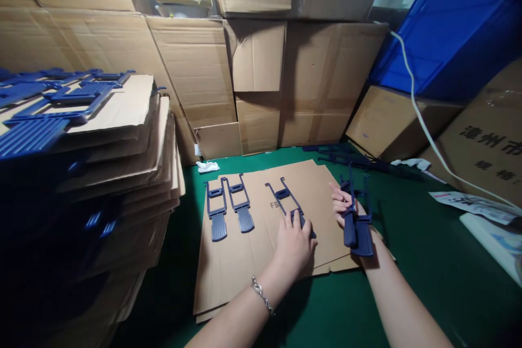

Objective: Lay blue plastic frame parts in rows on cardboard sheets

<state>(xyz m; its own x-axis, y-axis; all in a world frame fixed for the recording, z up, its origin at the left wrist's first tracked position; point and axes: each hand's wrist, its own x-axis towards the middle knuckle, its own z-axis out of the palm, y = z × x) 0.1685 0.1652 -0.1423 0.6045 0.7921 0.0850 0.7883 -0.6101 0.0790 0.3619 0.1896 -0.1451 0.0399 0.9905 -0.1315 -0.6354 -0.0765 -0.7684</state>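
My left hand (pixel 294 240), with a chain bracelet at its wrist, has its fingers around the ribbed end of a dark blue plastic frame (pixel 283 194). That frame lies slanted on a cardboard sheet (pixel 228 272). Two like frames, a left one (pixel 216 201) and another (pixel 239 201), lie side by side to the left, ribbed pads toward me. Off the sheet's right edge, my right hand (pixel 342 204) is closed on a small bunch of the same blue plastic frames (pixel 359 234), their pads hanging down. The bunch hides part of that hand.
At left rises a tall stack of cardboard sheets (pixel 163 174) with more blue frames (pixel 73 103) on and between them. Cardboard boxes (pixel 326 81) wall off the back of the green table (pixel 411 261). Dark frames (pixel 346 155) lie back right, below a blue bin (pixel 440 27) and white cable (pixel 416 103).
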